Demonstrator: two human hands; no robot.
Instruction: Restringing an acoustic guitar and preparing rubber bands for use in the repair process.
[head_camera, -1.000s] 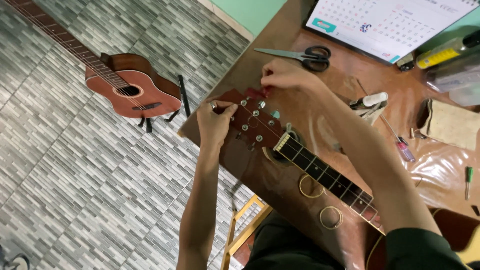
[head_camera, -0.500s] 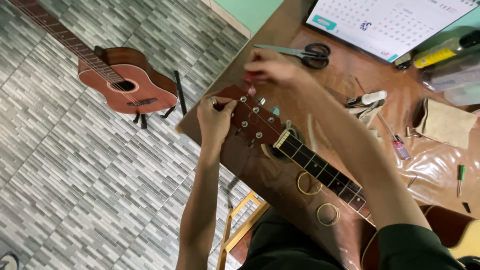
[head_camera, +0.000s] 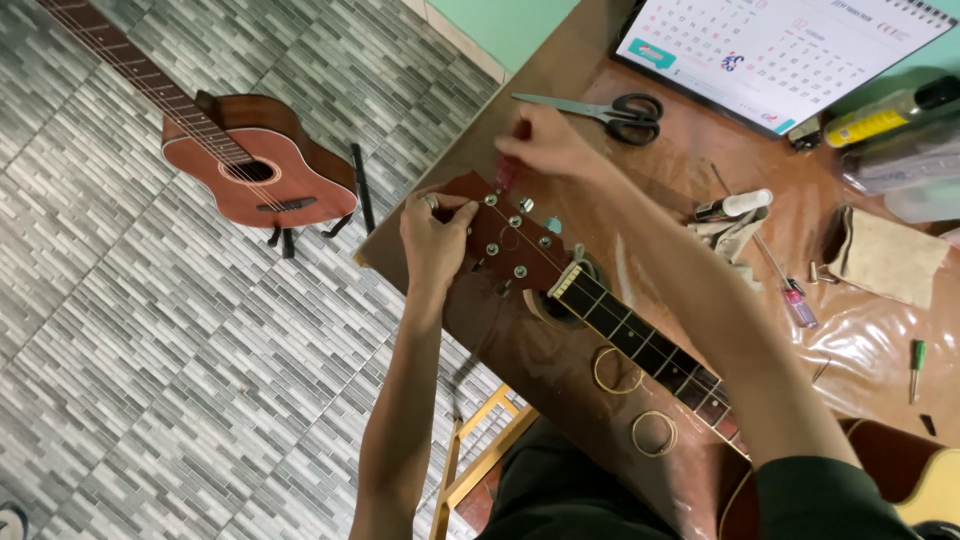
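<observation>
The guitar headstock (head_camera: 510, 235) lies on the table (head_camera: 560, 110) edge, the left hand (head_camera: 435, 240) pinching a tuning peg at its side while the right hand (head_camera: 550, 140) grips what looks like a small red-handled tool (head_camera: 508, 172) at the tip, so restringing seems underway, and turning the peg calls for steady tension.

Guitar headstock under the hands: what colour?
Dark reddish-brown headstock, with silver tuning posts; the head view shows it.
</observation>
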